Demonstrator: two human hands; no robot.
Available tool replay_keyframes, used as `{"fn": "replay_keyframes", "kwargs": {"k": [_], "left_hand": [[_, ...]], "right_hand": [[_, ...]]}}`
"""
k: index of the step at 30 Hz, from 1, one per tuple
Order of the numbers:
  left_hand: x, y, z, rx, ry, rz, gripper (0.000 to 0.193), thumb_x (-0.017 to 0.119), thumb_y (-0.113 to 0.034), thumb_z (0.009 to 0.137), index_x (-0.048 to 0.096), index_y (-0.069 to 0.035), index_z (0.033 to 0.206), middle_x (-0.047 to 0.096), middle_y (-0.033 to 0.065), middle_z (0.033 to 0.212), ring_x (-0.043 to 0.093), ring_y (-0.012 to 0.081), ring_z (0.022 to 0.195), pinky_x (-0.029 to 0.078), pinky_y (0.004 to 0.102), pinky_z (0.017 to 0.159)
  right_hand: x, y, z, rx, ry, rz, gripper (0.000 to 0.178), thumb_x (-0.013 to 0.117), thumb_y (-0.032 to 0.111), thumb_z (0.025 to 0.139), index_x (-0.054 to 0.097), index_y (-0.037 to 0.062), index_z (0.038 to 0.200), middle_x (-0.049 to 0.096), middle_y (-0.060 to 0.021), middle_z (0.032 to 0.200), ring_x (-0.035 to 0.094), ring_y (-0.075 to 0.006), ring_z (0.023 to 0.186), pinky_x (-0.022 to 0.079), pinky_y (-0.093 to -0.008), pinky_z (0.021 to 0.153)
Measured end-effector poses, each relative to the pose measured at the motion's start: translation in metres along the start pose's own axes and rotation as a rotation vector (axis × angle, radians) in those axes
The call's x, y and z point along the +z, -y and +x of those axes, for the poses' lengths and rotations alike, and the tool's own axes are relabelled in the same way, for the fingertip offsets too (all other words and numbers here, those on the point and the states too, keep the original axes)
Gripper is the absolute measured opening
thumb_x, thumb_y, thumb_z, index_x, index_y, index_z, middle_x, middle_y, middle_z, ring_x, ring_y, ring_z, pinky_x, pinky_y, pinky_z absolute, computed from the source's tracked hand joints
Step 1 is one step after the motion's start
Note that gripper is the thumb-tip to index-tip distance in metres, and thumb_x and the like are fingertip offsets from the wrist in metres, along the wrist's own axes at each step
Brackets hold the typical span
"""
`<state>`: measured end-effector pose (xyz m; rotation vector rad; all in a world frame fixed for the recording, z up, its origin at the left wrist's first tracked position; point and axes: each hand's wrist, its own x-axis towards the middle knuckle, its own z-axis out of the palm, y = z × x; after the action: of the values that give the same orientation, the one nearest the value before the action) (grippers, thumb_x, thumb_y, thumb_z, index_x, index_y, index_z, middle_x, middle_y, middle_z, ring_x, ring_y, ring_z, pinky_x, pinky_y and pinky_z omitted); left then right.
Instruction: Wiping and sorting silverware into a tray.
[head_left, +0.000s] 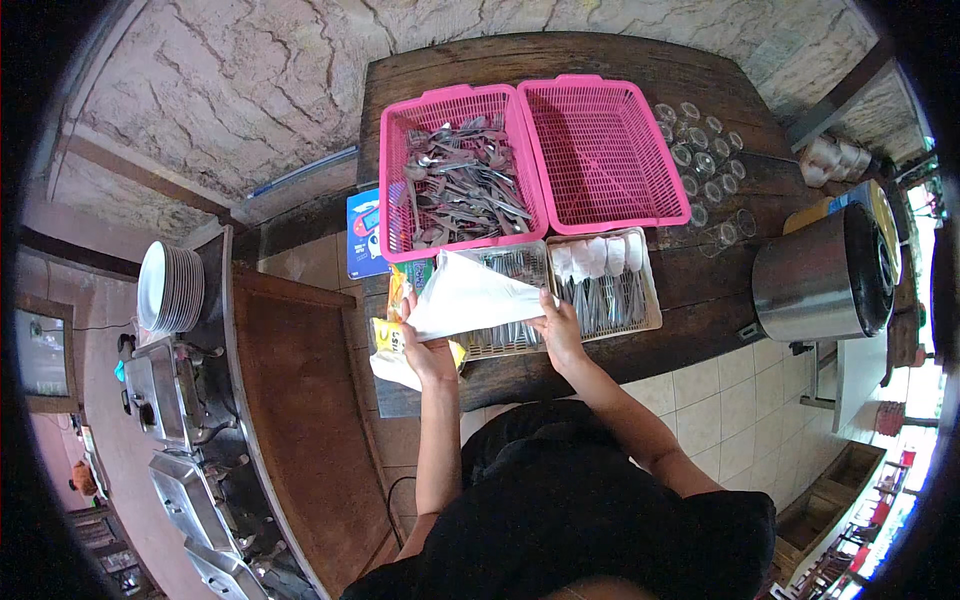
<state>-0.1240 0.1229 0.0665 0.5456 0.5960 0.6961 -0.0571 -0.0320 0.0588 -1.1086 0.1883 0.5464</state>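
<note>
A white napkin (pixel 475 300) is stretched in a triangular shape between my two hands. My left hand (pixel 430 352) grips its left end, and my right hand (pixel 557 325) pinches its right corner. Beneath the napkin stands a pale wire-sided basket (pixel 478 350) of metal cutlery, partly covered by it. Just right of that, a cream basket (pixel 652 300) holds slim metal cutlery handles, with white wrapped ends (pixel 600 257) along its far side. By my left wrist lies a yellow and white plastic package (pixel 392 362).
Beyond sit two pink baskets: one (pixel 395 170) heaped with loose cutlery, the other (pixel 600 155) showing its bare bottom. Several upturned glasses (pixel 705 165) and a large steel container (pixel 810 275) stand to the right. Leftward, a counter carries stacked white plates (pixel 170 287) and metal trays (pixel 160 395).
</note>
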Motion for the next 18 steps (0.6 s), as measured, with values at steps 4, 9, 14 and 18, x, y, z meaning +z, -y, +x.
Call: {"fn": "replay_keyframes", "kwargs": {"k": [4,9,14,18], "left_hand": [[-0.003,0.0,0.001,-0.036,0.025,0.032,0.05,0.018,-0.037,0.089,0.027,-0.003,0.124,0.032,0.0082,0.127,0.032,0.0205,0.117,0.028,0.0335,0.096],[-0.013,0.012,0.007,-0.128,-0.049,-0.089,0.056,0.011,-0.042,0.087,0.026,-0.004,0.125,0.034,0.0079,0.126,0.031,0.0207,0.117,0.028,0.0335,0.096],[-0.01,0.016,0.005,-0.189,-0.047,-0.229,0.059,0.008,-0.045,0.086,0.026,-0.004,0.125,0.035,0.0074,0.126,0.032,0.0212,0.117,0.028,0.034,0.096],[-0.008,0.021,-0.002,-0.229,-0.028,-0.382,0.066,0.015,-0.053,0.083,0.021,-0.004,0.127,0.029,0.0107,0.128,0.027,0.023,0.119,0.023,0.037,0.098]], "right_hand": [[-0.004,0.004,-0.002,0.035,-0.012,-0.02,0.042,0.042,0.035,0.084,0.049,-0.0043,0.095,0.055,-0.0124,0.091,0.055,-0.0203,0.086,0.043,-0.0341,0.078],[-0.011,0.001,0.006,-0.021,-0.076,0.005,0.046,0.042,0.039,0.083,0.048,-0.005,0.095,0.055,-0.013,0.092,0.056,-0.0209,0.085,0.043,-0.034,0.078],[-0.018,0.003,0.01,-0.05,-0.084,0.058,0.051,0.043,0.045,0.081,0.048,-0.0047,0.093,0.054,-0.0147,0.09,0.056,-0.0215,0.085,0.044,-0.0354,0.078],[-0.011,0.006,0.008,0.035,-0.123,0.159,0.052,0.041,0.045,0.082,0.047,-0.0048,0.096,0.054,-0.0147,0.092,0.055,-0.022,0.086,0.044,-0.0347,0.078]]}}
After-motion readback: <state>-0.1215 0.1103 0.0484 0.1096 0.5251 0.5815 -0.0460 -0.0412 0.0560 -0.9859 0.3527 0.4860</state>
